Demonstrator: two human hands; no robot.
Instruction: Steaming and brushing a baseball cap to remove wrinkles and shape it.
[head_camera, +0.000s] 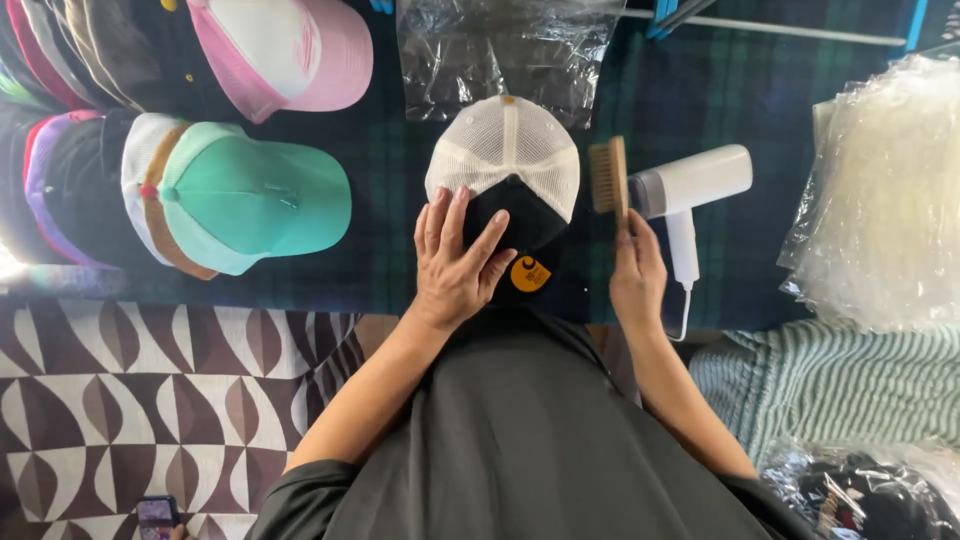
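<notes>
A cap (512, 165) with a white mesh back and a black front panel lies on the dark plaid cloth (400, 250) in front of me. My left hand (455, 255) rests flat on its black front, fingers spread. An orange round tag (530, 273) shows beside that hand. My right hand (637, 272) grips the handle of a wooden bristle brush (608, 178), held upright just right of the cap, bristles facing left.
A white hair dryer (690, 190) lies right of the brush. A mint cap (245, 195), a pink-and-white cap (285, 50) and stacked caps sit left. Clear plastic bag (500, 50) lies behind; a pile of bags (885, 190) at right. Patterned rug (130, 400) lower left.
</notes>
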